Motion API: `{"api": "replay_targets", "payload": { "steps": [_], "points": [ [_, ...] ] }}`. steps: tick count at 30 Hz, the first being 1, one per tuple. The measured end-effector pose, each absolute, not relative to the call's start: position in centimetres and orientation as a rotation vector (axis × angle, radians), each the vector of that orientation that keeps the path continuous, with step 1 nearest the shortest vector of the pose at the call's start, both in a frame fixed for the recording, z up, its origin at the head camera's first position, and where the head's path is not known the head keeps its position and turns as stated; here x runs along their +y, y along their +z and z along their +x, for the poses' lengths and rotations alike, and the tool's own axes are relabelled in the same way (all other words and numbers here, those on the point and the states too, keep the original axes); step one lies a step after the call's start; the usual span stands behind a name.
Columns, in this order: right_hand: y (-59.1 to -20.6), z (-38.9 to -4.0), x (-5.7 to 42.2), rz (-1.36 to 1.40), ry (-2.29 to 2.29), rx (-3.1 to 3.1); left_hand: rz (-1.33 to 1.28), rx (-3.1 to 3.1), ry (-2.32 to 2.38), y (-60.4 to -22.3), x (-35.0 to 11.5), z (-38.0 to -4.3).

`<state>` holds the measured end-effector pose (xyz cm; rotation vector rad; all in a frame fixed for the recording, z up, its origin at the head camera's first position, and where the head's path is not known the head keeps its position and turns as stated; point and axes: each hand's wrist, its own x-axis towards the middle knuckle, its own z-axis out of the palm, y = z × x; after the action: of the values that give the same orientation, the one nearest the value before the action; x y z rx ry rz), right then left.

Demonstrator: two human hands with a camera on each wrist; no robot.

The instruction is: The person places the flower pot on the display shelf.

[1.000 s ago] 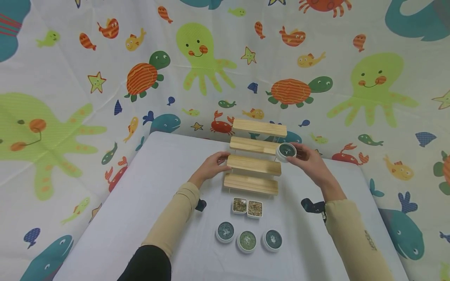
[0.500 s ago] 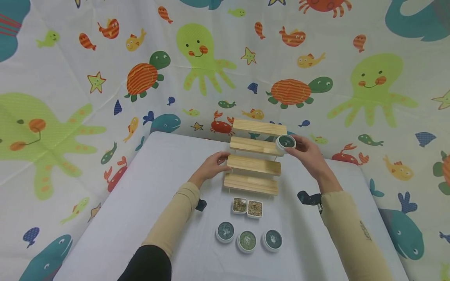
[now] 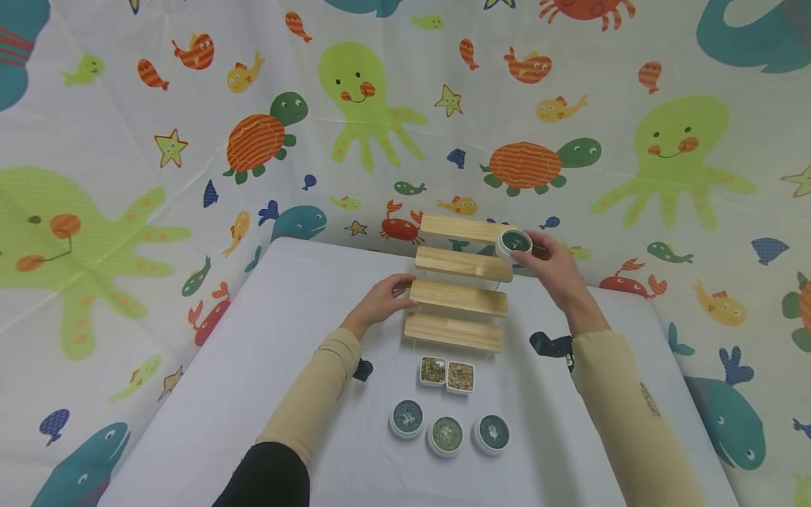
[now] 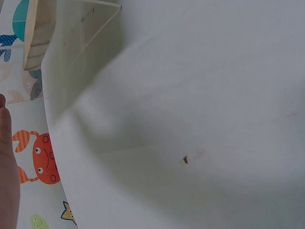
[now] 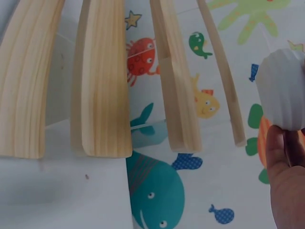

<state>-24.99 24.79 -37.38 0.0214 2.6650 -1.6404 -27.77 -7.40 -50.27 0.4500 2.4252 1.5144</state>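
A tiered rack of several pale wooden boards (image 3: 459,297) on clear supports stands toward the back of the table. My left hand (image 3: 383,304) holds the left end of one of its lower boards; in the left wrist view only part of this hand (image 4: 8,167) shows. My right hand (image 3: 560,271) grips a small round white pot (image 3: 505,255) with dark green contents, at the right end of the upper boards. In the right wrist view the pot's ribbed white side (image 5: 283,90) shows above the fingers (image 5: 276,150), apart from the boards.
Two square white dishes (image 3: 433,371) of brownish bits stand before the rack. Nearer are three round white pots, one blue-grey (image 3: 406,418), one green (image 3: 446,436) and one dark green (image 3: 493,433). A sea-animal cloth (image 3: 380,105) hangs behind the white table (image 3: 304,282).
My right hand has carried the pot up and away from me, from beside the second-highest board toward the top one. The left hand stays at the rack.
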Motion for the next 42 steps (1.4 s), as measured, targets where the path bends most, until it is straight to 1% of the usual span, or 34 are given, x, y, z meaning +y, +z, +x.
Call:
{"api": "replay_targets", "payload": {
  "steps": [8, 16, 22, 42],
  "points": [
    [-37.2, -25.6, 24.3, 0.017, -1.689, 2.688, 0.429, 2.417, 1.488, -50.2, -7.5, -27.7],
    [-37.0, -26.0, 23.7, 0.103, -1.733, 2.657, 0.428, 2.416, 1.491, -50.2, -7.6, -27.7],
    [-36.7, -26.2, 23.3, 0.116, -1.730, 2.657, 0.426, 2.429, 1.476, -50.2, -7.6, -27.6],
    [-36.7, -27.3, 21.3, 0.106, -1.746, 2.660, 0.431, 2.438, 1.463, -50.0, -7.7, -27.6]
  ]
}}
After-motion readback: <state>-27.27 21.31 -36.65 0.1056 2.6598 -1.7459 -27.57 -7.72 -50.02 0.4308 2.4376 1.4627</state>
